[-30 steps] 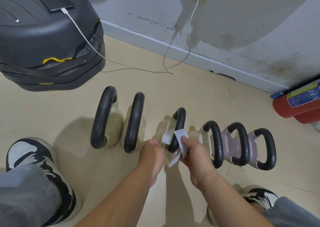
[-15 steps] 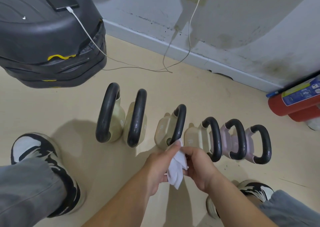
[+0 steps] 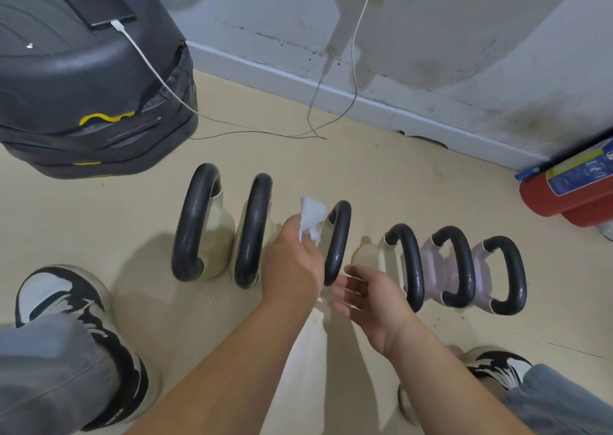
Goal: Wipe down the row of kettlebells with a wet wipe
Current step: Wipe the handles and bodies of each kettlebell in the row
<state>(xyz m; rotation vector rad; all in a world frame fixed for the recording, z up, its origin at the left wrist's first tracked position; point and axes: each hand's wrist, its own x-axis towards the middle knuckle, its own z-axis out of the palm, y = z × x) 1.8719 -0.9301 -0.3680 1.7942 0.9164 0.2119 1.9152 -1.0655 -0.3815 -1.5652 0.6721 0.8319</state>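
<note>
A row of kettlebells (image 3: 413, 262) stands on the floor (image 3: 331, 169). Just left of the third kettlebell's handle (image 3: 339, 242), the left hand (image 3: 292, 265) pinches a crumpled wet wipe (image 3: 311, 217). Below that handle, the right hand (image 3: 368, 298) hovers empty, fingers spread.

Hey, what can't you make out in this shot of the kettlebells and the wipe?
Head view: third kettlebell, body mostly behind the left hand and wet wipe.
Head view: grip on the wipe, hidden by the hand's own back.
Head view: fire extinguisher, cut by the right edge; label blurred.
</note>
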